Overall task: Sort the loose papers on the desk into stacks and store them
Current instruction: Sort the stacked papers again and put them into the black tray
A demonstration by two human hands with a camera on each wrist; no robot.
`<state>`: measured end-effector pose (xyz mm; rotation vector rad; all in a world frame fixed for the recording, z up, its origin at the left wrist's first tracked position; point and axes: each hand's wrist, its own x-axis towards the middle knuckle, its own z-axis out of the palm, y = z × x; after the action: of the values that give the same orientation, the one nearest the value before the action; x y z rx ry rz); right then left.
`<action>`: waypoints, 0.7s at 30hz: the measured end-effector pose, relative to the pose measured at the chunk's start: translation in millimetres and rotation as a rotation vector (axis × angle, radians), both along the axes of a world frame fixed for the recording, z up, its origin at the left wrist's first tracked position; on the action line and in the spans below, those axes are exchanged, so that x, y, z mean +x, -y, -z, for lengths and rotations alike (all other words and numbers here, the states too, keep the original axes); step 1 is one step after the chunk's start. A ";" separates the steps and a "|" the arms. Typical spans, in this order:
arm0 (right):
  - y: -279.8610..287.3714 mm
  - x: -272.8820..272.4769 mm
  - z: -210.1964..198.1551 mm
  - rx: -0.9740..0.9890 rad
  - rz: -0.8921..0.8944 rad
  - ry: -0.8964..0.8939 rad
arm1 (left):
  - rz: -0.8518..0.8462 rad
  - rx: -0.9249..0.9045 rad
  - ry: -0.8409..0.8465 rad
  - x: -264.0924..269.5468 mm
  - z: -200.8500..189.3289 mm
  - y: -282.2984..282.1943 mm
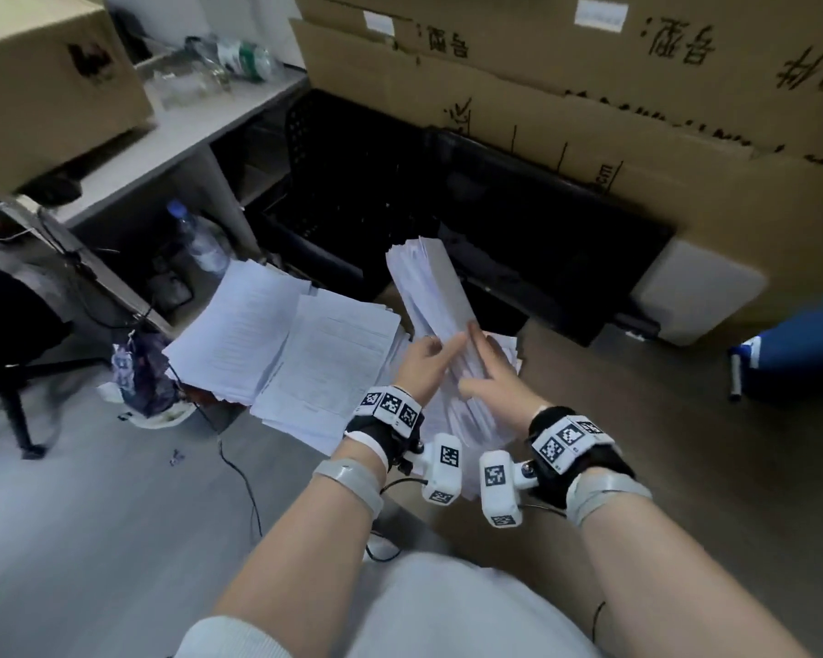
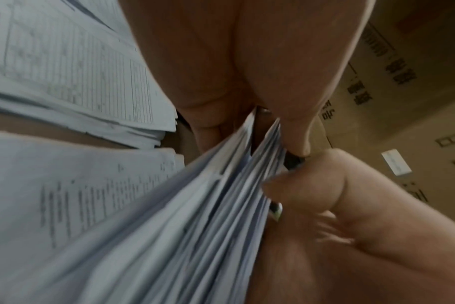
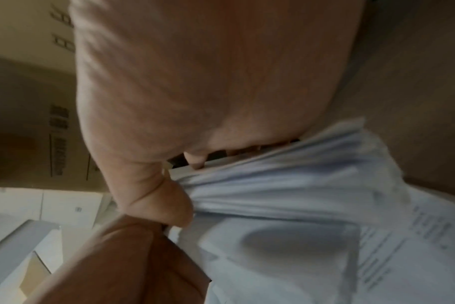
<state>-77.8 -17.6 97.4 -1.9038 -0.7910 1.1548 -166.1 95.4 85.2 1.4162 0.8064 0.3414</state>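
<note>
A thick bundle of white printed sheets (image 1: 431, 296) stands tilted on its long edge, held between both hands. My left hand (image 1: 428, 360) grips its left face, thumb across the top edge. From the other side my right hand (image 1: 488, 368) clasps it, fingers wrapped over the sheets. The left wrist view shows the bundle's fanned edges (image 2: 216, 195) pinched between thumb and fingers. In the right wrist view the bundle (image 3: 286, 181) bends under my right thumb. Two flat stacks lie to the left: one (image 1: 238, 330) further left, one (image 1: 333, 358) beside my left hand. More sheets (image 1: 476, 420) lie beneath the bundle.
Brown cardboard (image 1: 637, 420) covers the floor under the papers. Black crates (image 1: 362, 192) and large cardboard boxes (image 1: 590, 87) stand behind. A desk (image 1: 186, 130) with a water bottle (image 1: 200, 244) under it is at left. An office chair (image 1: 15, 334) and a cable (image 1: 243, 477) occupy the grey floor.
</note>
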 end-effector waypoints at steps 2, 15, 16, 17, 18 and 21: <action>-29.4 -12.5 -4.2 -0.009 -0.013 0.012 | -0.021 0.007 -0.039 -10.3 8.2 -34.1; -112.1 -43.7 13.1 0.165 0.414 0.090 | -0.052 -0.155 -0.014 -43.1 9.9 -149.7; -112.1 -43.0 12.4 0.185 0.437 0.079 | -0.060 -0.165 -0.004 -43.3 9.9 -150.9; -112.1 -42.4 11.8 0.201 0.452 0.060 | -0.066 -0.180 0.012 -44.0 8.0 -150.8; -112.3 -41.7 10.9 0.212 0.460 0.040 | -0.077 -0.192 0.019 -44.6 8.0 -150.6; -110.6 -39.6 9.8 0.246 0.471 -0.002 | -0.107 -0.160 0.014 -46.3 3.5 -145.2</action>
<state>-117.4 93.1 87.6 -1.7532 -0.4241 0.7328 -212.4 240.7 81.7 1.2234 0.8802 0.3604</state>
